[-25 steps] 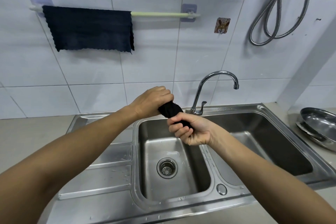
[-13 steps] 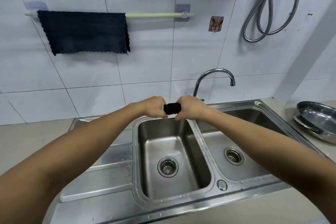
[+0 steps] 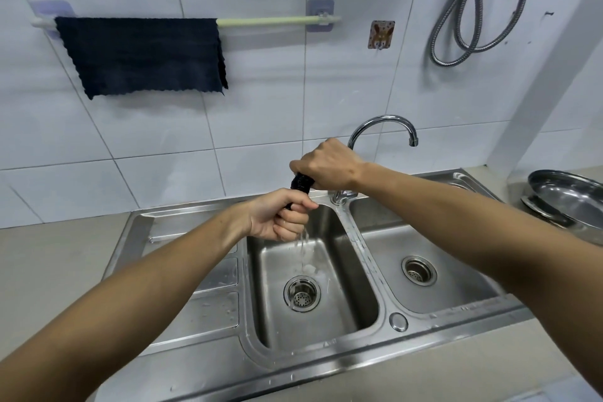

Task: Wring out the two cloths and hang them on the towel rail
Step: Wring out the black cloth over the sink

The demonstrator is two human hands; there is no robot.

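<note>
A dark cloth (image 3: 301, 183), twisted into a tight roll, is gripped at both ends over the left sink basin (image 3: 346, 274). My left hand (image 3: 280, 214) holds the lower end, palm side toward me. My right hand (image 3: 328, 165) grips the upper end, knuckles up. Water trickles from under the left hand into the basin. Most of the roll is hidden inside the two fists. A second dark blue cloth (image 3: 146, 55) hangs spread over the left part of the pale green towel rail (image 3: 277, 20) on the tiled wall.
A curved chrome tap (image 3: 381, 122) stands just behind my right hand. The right basin (image 3: 456, 271) lies beside the left one, with a ribbed draining board (image 3: 208, 297) on the left. A steel bowl (image 3: 571, 199) sits on the counter at right. A shower hose (image 3: 470, 10) hangs on the wall.
The roll has turned from level to steeply tilted: my right hand rose to the upper end, my left dropped and rolled palm-up. Water now runs out of the cloth.
</note>
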